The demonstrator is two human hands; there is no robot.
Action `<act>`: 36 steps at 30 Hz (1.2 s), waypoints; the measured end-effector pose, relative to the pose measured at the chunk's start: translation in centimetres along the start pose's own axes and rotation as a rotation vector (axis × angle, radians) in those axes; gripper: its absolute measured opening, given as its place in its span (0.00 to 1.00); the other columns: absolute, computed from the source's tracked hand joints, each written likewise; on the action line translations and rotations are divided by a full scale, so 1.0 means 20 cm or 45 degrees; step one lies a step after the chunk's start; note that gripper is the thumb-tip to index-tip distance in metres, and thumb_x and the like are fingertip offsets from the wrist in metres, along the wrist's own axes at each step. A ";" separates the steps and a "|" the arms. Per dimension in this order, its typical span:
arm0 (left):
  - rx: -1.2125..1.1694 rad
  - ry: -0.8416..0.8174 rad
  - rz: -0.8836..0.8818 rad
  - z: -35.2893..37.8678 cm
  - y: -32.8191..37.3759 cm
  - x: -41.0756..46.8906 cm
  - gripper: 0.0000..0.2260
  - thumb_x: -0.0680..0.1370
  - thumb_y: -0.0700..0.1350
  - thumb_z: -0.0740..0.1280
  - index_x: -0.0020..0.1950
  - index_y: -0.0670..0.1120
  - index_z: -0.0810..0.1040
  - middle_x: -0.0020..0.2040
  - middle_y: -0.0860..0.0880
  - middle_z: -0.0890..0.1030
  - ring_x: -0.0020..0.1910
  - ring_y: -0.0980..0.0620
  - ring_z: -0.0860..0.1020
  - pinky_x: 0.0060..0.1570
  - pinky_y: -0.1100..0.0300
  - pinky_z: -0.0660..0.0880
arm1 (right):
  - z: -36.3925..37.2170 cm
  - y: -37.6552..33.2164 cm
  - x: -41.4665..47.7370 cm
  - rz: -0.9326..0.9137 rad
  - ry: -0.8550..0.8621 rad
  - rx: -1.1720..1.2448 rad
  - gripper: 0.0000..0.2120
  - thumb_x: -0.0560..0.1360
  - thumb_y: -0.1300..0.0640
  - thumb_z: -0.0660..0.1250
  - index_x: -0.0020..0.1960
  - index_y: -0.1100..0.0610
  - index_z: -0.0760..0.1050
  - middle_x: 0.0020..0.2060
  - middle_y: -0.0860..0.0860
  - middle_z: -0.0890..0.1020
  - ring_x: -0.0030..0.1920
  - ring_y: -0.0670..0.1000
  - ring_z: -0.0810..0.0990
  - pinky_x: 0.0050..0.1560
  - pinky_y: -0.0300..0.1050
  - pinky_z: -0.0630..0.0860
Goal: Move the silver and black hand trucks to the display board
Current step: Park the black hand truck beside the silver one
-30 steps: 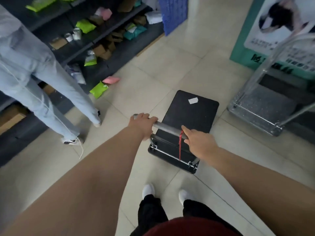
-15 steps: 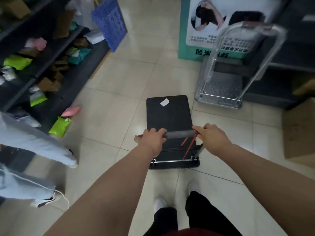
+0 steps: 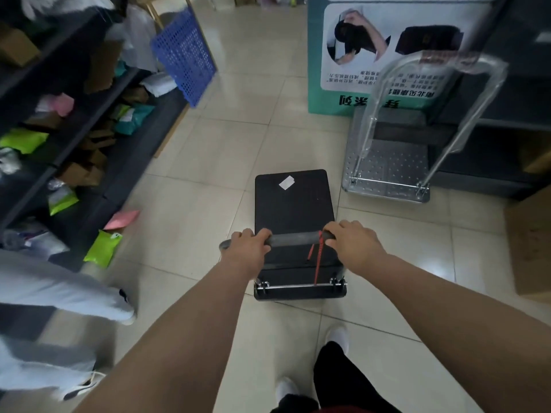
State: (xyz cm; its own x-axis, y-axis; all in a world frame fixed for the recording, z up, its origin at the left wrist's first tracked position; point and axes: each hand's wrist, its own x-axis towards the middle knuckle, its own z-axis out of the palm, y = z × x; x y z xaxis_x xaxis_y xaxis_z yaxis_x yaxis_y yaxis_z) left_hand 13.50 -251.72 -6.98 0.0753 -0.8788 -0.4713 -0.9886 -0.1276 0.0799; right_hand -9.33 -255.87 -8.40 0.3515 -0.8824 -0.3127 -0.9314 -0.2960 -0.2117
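Both hands are wrapped fully closed around the grey handle bar (image 3: 293, 238) of the black hand truck (image 3: 293, 204): the left hand (image 3: 249, 244) clasps the bar's left end and the right hand (image 3: 351, 244) its right end, knuckles up, arms stretched forward. A red cord (image 3: 318, 257) hangs from the bar just beside the right hand, down to the chrome rail at the near edge of the deck. The black deck lies flat on the tiled floor (image 3: 208, 144), with a small white label (image 3: 286, 182) near its far edge.

The silver hand truck (image 3: 387, 171) stands on the floor just beyond and to the right of the black one, apart from it, its perforated deck's far edge close against the foot of the teal display board (image 3: 337, 93). Its tall looped handle (image 3: 441, 64) is upright and wrapped in clear plastic.

Along the floor's left edge run dark shelves (image 3: 74, 120) holding green, pink and brown parcels, and a blue perforated crate (image 3: 185, 55) leans at their far end. At the left edge, blurred, another person's pale-trousered legs (image 3: 59, 290) are seen. The wearer's white shoes (image 3: 338, 336) and black trousers show at the bottom.
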 end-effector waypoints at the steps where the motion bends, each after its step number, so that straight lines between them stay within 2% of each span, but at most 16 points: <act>1: -0.004 -0.006 -0.012 -0.03 -0.01 0.04 0.12 0.83 0.50 0.54 0.66 0.55 0.64 0.59 0.46 0.71 0.60 0.45 0.68 0.57 0.46 0.69 | -0.02 0.01 0.05 -0.016 -0.016 -0.004 0.12 0.80 0.49 0.54 0.62 0.48 0.66 0.54 0.51 0.75 0.55 0.55 0.72 0.49 0.52 0.71; 4: -0.021 -0.007 -0.029 -0.10 0.00 0.16 0.12 0.83 0.50 0.53 0.65 0.56 0.65 0.59 0.47 0.71 0.60 0.45 0.67 0.59 0.45 0.67 | -0.06 0.07 0.20 -0.063 -0.039 0.006 0.13 0.81 0.50 0.54 0.64 0.47 0.65 0.54 0.52 0.76 0.55 0.56 0.72 0.47 0.51 0.68; 10: -0.048 0.027 -0.024 -0.18 0.04 0.38 0.12 0.83 0.50 0.53 0.66 0.57 0.65 0.59 0.47 0.71 0.60 0.45 0.67 0.58 0.45 0.66 | -0.17 0.15 0.42 -0.053 -0.041 0.124 0.15 0.80 0.51 0.56 0.65 0.45 0.68 0.54 0.52 0.76 0.56 0.56 0.73 0.53 0.53 0.72; 17: -0.001 0.000 0.045 -0.36 -0.01 0.66 0.12 0.83 0.51 0.52 0.66 0.56 0.63 0.59 0.47 0.71 0.59 0.45 0.67 0.55 0.44 0.67 | -0.28 0.17 0.69 -0.009 0.023 0.202 0.14 0.79 0.52 0.58 0.64 0.47 0.70 0.52 0.53 0.76 0.55 0.56 0.74 0.54 0.53 0.72; 22: 0.023 -0.103 0.113 -0.53 -0.11 0.92 0.12 0.82 0.52 0.52 0.66 0.56 0.64 0.59 0.46 0.71 0.59 0.43 0.69 0.54 0.43 0.68 | -0.37 0.11 0.93 0.057 0.023 0.271 0.14 0.78 0.54 0.59 0.62 0.49 0.73 0.51 0.53 0.77 0.54 0.56 0.75 0.53 0.53 0.72; 36: 0.143 -0.067 0.260 -0.88 -0.23 1.58 0.12 0.83 0.52 0.52 0.66 0.56 0.62 0.58 0.46 0.71 0.58 0.44 0.68 0.55 0.41 0.69 | -0.58 0.07 1.53 0.253 0.028 0.272 0.15 0.79 0.54 0.58 0.64 0.49 0.71 0.55 0.53 0.77 0.58 0.57 0.74 0.57 0.53 0.71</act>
State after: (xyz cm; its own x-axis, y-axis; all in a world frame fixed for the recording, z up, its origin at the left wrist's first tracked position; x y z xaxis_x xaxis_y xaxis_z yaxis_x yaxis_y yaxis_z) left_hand 22.77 -287.04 -6.91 -0.1314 -0.8555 -0.5009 -0.9912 0.1045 0.0816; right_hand -0.97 -287.60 -7.62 0.1594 -0.9239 -0.3478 -0.9401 -0.0345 -0.3392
